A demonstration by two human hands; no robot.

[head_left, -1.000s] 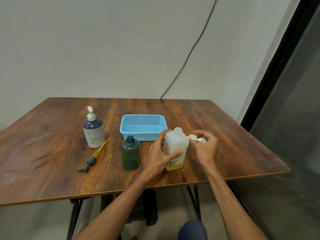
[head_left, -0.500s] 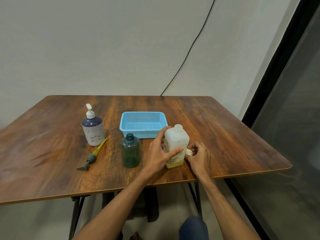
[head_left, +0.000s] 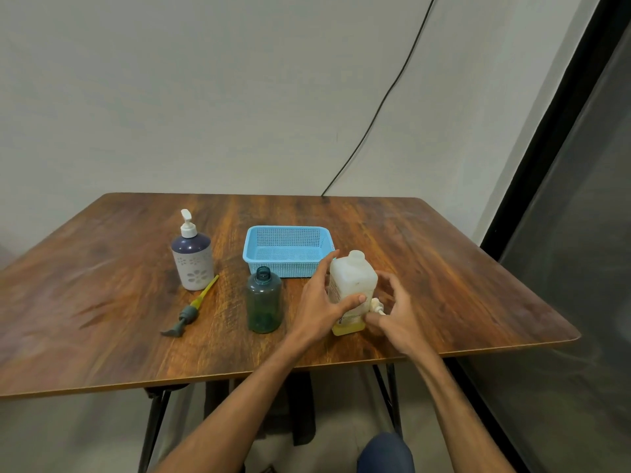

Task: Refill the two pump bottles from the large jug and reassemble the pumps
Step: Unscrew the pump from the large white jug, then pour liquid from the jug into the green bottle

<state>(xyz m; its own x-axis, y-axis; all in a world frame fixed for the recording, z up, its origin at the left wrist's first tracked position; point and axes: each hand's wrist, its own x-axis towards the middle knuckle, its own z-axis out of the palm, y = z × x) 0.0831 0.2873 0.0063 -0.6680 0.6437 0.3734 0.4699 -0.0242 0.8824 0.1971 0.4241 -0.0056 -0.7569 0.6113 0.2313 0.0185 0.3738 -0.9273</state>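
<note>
Tabletop of dark brown wood grain fills the middle of the room, set against a pale wall. Far to the left on it stands a purple-and-white pump bottle, upright, with its white pump head screwed on. Just in front of that bottle lies a loose pump, flat on the wood, its grey head toward the near edge and its yellow tube pointing back at the bottle. Further right stands a teal bottle, upright and open at the neck, with a little dark liquid at the bottom. Behind it sits a light blue basket.

The person's left hand grips the large jug from its left side, thumb across the front and fingers reaching behind. The jug stands upright near the front edge, translucent white, with a shallow layer of yellow liquid at its base. A small white plastic piece lies just beside the jug's right side. The right hand hovers over that piece with fingers loosely spread, gripping nothing; whether a fingertip touches it I cannot tell. A black cable runs down the wall behind.
</note>
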